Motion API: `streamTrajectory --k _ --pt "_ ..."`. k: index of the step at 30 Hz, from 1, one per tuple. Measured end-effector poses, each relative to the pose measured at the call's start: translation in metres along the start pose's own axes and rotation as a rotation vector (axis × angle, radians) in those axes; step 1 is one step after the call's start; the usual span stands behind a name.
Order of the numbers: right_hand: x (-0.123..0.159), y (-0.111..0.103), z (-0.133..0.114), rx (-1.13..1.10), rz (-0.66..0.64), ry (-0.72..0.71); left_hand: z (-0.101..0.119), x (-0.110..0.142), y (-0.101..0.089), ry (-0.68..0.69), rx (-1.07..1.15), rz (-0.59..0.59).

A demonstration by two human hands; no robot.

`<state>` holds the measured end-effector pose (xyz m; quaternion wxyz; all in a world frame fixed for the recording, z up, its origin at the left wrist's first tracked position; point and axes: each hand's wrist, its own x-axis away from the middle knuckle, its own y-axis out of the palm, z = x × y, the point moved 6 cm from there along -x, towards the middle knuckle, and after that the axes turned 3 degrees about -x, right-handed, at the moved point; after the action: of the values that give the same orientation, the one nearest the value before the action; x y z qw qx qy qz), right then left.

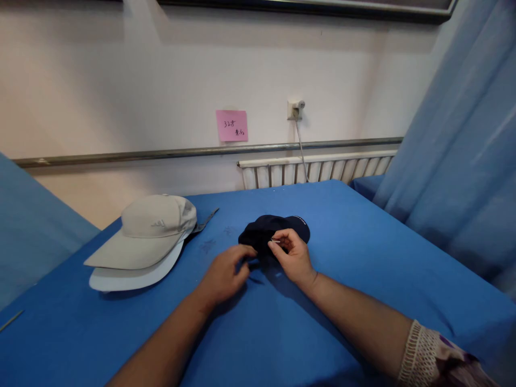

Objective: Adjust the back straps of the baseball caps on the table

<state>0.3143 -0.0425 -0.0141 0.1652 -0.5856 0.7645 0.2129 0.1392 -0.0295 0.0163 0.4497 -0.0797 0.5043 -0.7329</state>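
Note:
A dark navy baseball cap (264, 223) lies on the blue-covered table, its brim pointing right with small pale lettering at the edge. My left hand (226, 274) is at the near left rim of the cap, fingers curled on its edge and the thumb lower down. Over the near side of the cap, my right hand (293, 258) pinches a small, thin white piece (276, 241) between thumb and fingertips; its exact kind is too small to tell. A dark strap end (256, 280) lies on the cloth below the cap. The cap's opening is mostly in shadow.
Stacked caps, a beige one (151, 217) over a pale one (133, 279), sit at the left with a dark strap (207, 219) sticking out. A thin stick-like item (11, 321) lies at the left edge. Behind the table (363, 258) are a radiator (314, 169) and pipe; curtains (447, 129) hang beside.

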Motion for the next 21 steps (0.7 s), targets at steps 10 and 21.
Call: streamTrajectory --k 10,21 --pt "0.031 0.022 -0.068 0.219 -0.409 -0.524 -0.006 -0.005 0.023 -0.331 1.131 0.253" --pt "0.005 0.013 0.044 -0.134 -0.276 0.491 -0.052 0.022 -0.052 -0.426 1.785 0.465"
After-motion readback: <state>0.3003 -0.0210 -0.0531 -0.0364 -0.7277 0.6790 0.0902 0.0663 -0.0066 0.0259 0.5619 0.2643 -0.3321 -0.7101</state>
